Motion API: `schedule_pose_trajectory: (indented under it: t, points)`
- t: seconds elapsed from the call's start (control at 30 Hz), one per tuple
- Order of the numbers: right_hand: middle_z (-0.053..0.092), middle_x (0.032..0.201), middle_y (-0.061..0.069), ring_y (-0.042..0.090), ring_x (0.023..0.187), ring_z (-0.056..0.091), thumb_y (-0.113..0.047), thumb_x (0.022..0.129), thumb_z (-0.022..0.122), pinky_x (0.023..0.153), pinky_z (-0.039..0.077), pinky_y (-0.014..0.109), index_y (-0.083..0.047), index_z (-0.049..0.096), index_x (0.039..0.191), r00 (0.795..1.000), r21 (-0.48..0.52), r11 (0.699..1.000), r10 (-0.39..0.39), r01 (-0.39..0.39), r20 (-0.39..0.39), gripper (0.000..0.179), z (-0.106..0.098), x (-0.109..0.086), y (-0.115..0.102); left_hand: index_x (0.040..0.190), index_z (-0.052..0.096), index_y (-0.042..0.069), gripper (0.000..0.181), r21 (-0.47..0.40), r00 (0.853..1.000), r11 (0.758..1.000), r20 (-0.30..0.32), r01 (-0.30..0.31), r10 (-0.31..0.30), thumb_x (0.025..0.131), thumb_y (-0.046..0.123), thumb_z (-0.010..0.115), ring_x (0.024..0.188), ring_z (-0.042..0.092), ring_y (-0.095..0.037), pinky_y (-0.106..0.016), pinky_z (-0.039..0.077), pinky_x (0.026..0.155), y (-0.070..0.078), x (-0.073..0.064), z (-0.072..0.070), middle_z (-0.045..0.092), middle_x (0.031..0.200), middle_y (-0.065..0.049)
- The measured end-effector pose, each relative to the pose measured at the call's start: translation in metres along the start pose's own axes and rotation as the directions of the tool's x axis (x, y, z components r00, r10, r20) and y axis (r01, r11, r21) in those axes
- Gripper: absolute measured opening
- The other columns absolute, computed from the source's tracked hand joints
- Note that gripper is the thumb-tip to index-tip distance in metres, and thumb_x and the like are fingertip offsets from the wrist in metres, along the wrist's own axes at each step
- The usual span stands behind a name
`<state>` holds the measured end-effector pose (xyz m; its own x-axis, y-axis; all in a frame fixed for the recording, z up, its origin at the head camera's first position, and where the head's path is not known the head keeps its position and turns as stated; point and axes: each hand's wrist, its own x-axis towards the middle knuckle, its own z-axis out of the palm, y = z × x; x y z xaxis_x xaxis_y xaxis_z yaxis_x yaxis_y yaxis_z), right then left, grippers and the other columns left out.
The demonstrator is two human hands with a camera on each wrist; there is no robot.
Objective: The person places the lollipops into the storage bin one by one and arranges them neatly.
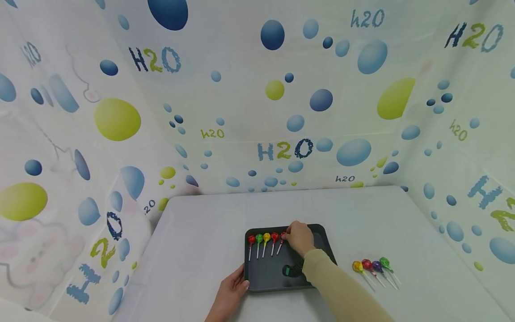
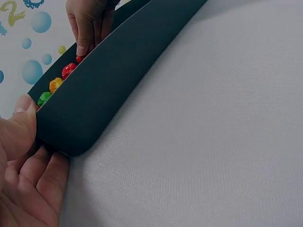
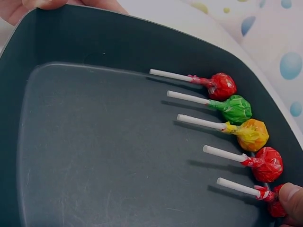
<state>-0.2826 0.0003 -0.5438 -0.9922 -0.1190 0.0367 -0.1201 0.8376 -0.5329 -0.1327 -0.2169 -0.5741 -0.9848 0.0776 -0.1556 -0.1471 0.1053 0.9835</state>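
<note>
A dark grey tray [image 1: 265, 273] lies on the white table, with a row of wrapped lollipops along its far side. From the left, that row runs red [image 3: 222, 86], green [image 3: 237, 109], yellow [image 3: 253, 135] and red [image 3: 268, 164]. At the row's right end my right hand [image 1: 299, 238] pinches another red lollipop [image 3: 275, 203] by its head, its white stick pointing toward the near side. My left hand [image 1: 232, 287] grips the tray's near left corner. In the left wrist view its thumb [image 2: 24, 106] lies at the rim and the fingers are below the tray.
To the right of the tray, several lollipops lie fanned on the table [image 1: 193, 250]: yellow [image 1: 357, 267], red [image 1: 367, 264], purple [image 1: 377, 266] and green [image 1: 385, 262]. A cloth backdrop [image 1: 241, 103] printed with bubbles encloses the table's back and sides.
</note>
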Motion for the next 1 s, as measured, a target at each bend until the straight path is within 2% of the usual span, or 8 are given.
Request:
schedule_pose_trajectory:
  t: [0.1,0.33,0.7,1.0]
  points:
    - [0.070,0.076,0.004,0.016,0.065,0.063,-0.022,0.078,0.079,0.056,0.056,0.034,-0.006,0.074,0.083,1.000,0.000,1.000,0.003,-0.003,-0.008,0.017,0.0014,0.0003,0.0005,0.141,0.026,-0.017,0.059,-0.007,1.000,1.000,-0.002,-0.003,0.003,0.092,-0.002,0.056,0.135,0.030,-0.042,-0.031,0.041,0.104,-0.0013,-0.0003,0.0001,0.028,0.145,-0.034]
    - [0.071,0.083,0.005,0.020,0.072,0.065,-0.019,0.079,0.078,0.062,0.057,0.037,-0.006,0.074,0.088,1.000,0.030,1.000,0.000,0.000,-0.001,0.016,0.0036,-0.0005,-0.0006,0.141,0.026,-0.016,0.060,0.005,0.999,0.999,-0.014,0.036,-0.036,0.093,0.001,0.057,0.135,0.031,-0.042,-0.033,0.042,0.104,-0.0022,0.0007,0.0005,0.029,0.146,-0.033]
    - [0.070,0.082,0.004,0.018,0.069,0.065,-0.019,0.079,0.077,0.059,0.057,0.035,-0.007,0.073,0.088,1.000,0.037,0.999,-0.019,0.020,-0.018,0.016,0.0059,-0.0015,0.0010,0.141,0.026,-0.016,0.060,-0.013,1.000,1.000,-0.004,0.025,-0.025,0.092,0.000,0.057,0.135,0.031,-0.041,-0.032,0.042,0.104,-0.0024,0.0007,-0.0009,0.028,0.146,-0.033]
    - [0.071,0.084,0.006,0.020,0.072,0.066,-0.019,0.080,0.076,0.061,0.057,0.037,-0.006,0.073,0.090,0.998,0.047,0.998,-0.039,0.041,-0.040,0.017,0.0014,-0.0022,0.0054,0.142,0.028,-0.015,0.061,0.013,0.998,0.998,-0.022,0.065,-0.065,0.092,0.003,0.058,0.134,0.033,-0.040,-0.035,0.043,0.104,-0.0007,0.0023,0.0003,0.030,0.146,-0.032]
